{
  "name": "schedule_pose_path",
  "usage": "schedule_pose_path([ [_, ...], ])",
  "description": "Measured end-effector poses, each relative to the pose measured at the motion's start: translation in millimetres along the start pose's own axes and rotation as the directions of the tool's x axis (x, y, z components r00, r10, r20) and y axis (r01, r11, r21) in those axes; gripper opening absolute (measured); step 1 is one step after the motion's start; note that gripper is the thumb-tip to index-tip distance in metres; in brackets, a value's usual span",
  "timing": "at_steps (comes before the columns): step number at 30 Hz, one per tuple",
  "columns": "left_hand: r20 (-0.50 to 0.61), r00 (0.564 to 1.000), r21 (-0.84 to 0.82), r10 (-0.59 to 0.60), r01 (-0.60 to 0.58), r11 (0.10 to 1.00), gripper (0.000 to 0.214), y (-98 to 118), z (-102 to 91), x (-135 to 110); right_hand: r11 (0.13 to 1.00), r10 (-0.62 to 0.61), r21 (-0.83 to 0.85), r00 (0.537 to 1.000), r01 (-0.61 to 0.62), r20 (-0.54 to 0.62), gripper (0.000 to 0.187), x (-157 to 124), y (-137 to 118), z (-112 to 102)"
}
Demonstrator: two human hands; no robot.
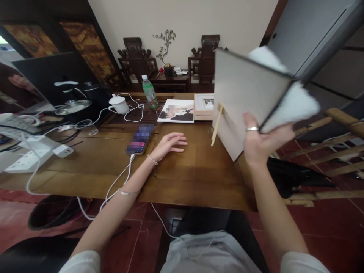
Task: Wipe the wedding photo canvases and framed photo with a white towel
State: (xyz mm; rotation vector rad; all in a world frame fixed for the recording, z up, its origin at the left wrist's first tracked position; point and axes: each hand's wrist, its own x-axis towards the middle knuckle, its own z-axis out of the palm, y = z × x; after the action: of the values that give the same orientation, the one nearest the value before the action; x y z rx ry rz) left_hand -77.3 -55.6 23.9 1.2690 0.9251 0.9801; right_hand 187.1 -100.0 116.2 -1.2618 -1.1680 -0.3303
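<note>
My right hand [260,142] grips a picture frame [244,87] by its lower edge, lifted and tilted at the right side of the table. Its grey back faces left, with a thin wooden stand leg [217,123] sticking out. A white, soft-looking cloth or tissue [298,104] is pressed against the far side; what lies under it is hidden. Fingers apart and holding nothing, my left hand [172,144] hovers at the middle of the wooden table [182,178]. Nearest to it lies a phone [140,138] plugged into a white cable.
At the table's back stand a green-labelled bottle [149,92], a white lidded cup [118,104], a photo print [178,111] and a pale box frame [203,107]. Power strips [31,153], cables and a monitor [51,77] crowd the left. A bamboo chair [341,121] is at right.
</note>
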Motion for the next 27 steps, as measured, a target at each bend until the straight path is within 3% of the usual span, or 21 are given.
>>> schedule_pose_path([
  [2,0.194,0.974,-0.061,-0.121,0.136,0.989,0.04,2.5,5.7,-4.7,0.946,0.117,0.324,0.95,-0.017,-0.291,0.039,5.0,0.2,-2.5],
  [3,0.276,0.949,-0.085,-0.153,0.183,0.98,0.042,3.7,8.2,-6.9,0.881,0.213,0.473,0.917,-0.032,-0.336,0.044,4.9,-1.4,-3.5],
  [6,0.41,0.901,-0.176,-0.14,0.229,0.957,0.044,4.9,12.5,-10.1,0.639,0.5,0.746,0.838,-0.187,-0.217,0.056,-5.6,-10.2,-6.1],
  [9,0.306,0.948,-0.279,-0.084,0.174,0.944,0.037,1.9,11.0,-7.3,0.479,0.653,0.804,0.755,-0.351,-0.06,0.059,-26.6,-18.4,-7.1],
  [11,0.181,0.977,-0.303,-0.115,0.167,0.938,0.031,-0.4,8.0,-3.6,0.445,0.685,0.781,0.728,-0.439,0.019,0.055,-42.1,-20.8,-6.9],
  [17,-0.148,0.983,-0.361,-0.112,0.052,0.931,0.017,1.1,1.1,4.1,0.443,0.629,0.705,0.752,-0.555,0.197,0.048,-67.0,-8.0,-13.0],
  [20,-0.259,0.952,-0.372,-0.162,0.056,0.927,0.011,2.3,-1.1,5.2,0.508,0.618,0.69,0.776,-0.516,0.125,0.049,-64.3,11.3,-19.8],
  [23,-0.31,0.927,-0.375,-0.209,0.083,0.923,0.012,2.1,-3.2,6.3,0.733,0.507,0.581,0.854,-0.353,-0.12,0.056,-56.4,38.4,-31.0],
  [25,-0.325,0.925,-0.366,-0.198,0.07,0.928,0.015,1.9,-4.1,7.3,0.909,0.323,0.336,0.925,-0.245,-0.201,0.049,-49.5,58.0,-42.4],
  [26,-0.332,0.925,-0.357,-0.183,0.056,0.932,0.016,1.8,-4.2,7.9,0.97,0.198,0.172,0.966,-0.17,-0.163,0.037,-45.9,66.9,-48.9],
  [27,-0.338,0.926,-0.346,-0.169,0.045,0.937,0.017,1.6,-4.0,8.4,0.998,0.067,0.003,0.996,-0.067,-0.052,0.022,-42.4,74.4,-55.3],
])
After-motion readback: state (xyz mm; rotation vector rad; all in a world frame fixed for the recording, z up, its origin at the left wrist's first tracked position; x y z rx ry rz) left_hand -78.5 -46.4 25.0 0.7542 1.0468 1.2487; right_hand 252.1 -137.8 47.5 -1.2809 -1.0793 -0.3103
